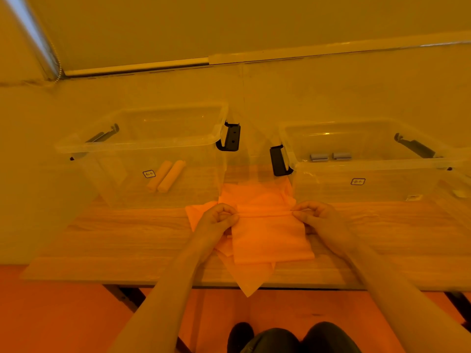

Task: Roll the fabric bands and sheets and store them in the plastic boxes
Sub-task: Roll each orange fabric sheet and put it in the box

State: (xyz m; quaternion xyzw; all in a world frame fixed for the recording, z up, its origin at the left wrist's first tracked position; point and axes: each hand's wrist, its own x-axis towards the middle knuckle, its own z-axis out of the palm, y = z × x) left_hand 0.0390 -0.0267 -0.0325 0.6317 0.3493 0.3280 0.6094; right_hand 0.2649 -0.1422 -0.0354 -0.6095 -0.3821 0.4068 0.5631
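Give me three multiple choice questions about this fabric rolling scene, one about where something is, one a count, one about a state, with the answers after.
1. Where are the two grey rolls?
A. right box
B. left box
C. on the table

2. How many orange rolls lie in the left box?
A. one
B. two
C. four

3. What are the left hand and right hand doing?
A. resting idle
B. lifting a box
C. pinching the orange sheet

Answers: 1 A, they sit behind its near rim. 2 B, two lie side by side. 3 C, fingers curl on its folded far edge.
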